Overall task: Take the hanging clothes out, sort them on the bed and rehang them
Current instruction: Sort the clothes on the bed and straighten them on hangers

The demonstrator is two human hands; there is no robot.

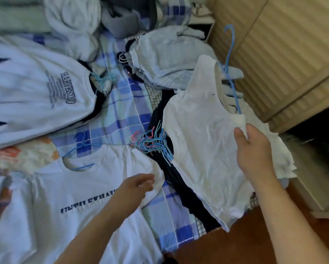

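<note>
**Right hand on the white vest**

Your right hand (pixel 253 149) pinches the shoulder strap of a white vest (pixel 201 141), which hangs on a blue hanger (pixel 230 60) just above your thumb. Your left hand (pixel 135 185) hovers with relaxed fingers over a white printed T-shirt (pixel 79 206) lying on the bed (pixel 125 115).
</note>
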